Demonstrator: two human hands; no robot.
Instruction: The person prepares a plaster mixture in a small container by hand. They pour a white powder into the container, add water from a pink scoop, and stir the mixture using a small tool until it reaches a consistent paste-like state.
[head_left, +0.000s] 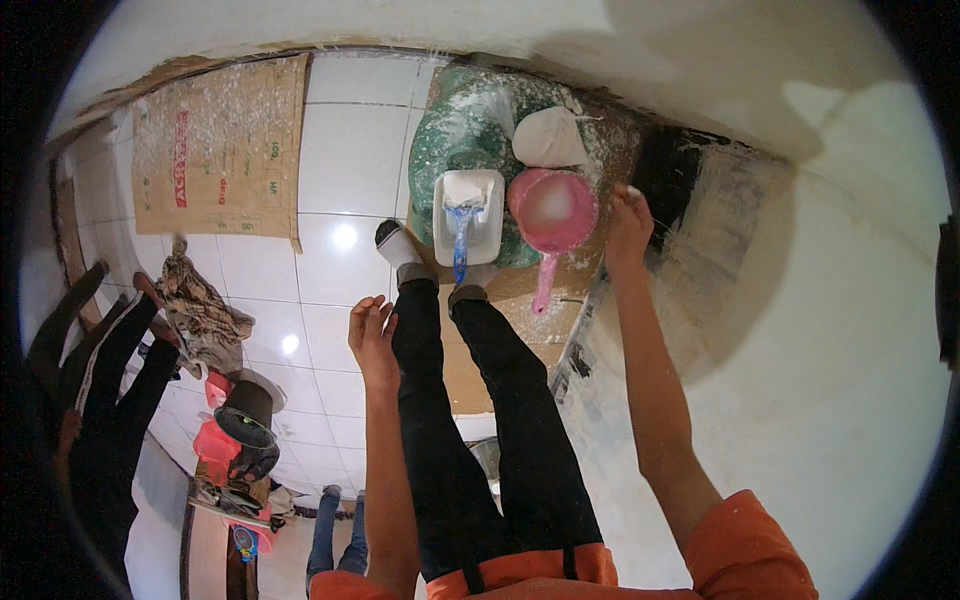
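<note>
My left hand hangs beside my left thigh, its fingers loosely bent and apart, with nothing seen in it. My right hand is raised close to the wall, right of a pink dipper. Its fingers are drawn together around a small whitish bit that I cannot make out. White liquid or paste lies inside the dipper, whose handle points toward me. To its left is a white rectangular tray, with a blue-handled roller or brush lying in it over white material. A tied white bag sits behind the dipper.
A white-spattered green sheet and brown cardboard lie under the tray. A brown printed sack is spread on the tiles. Dark patches mark the low right wall. Other people's legs, a crumpled cloth and a black bucket are at left.
</note>
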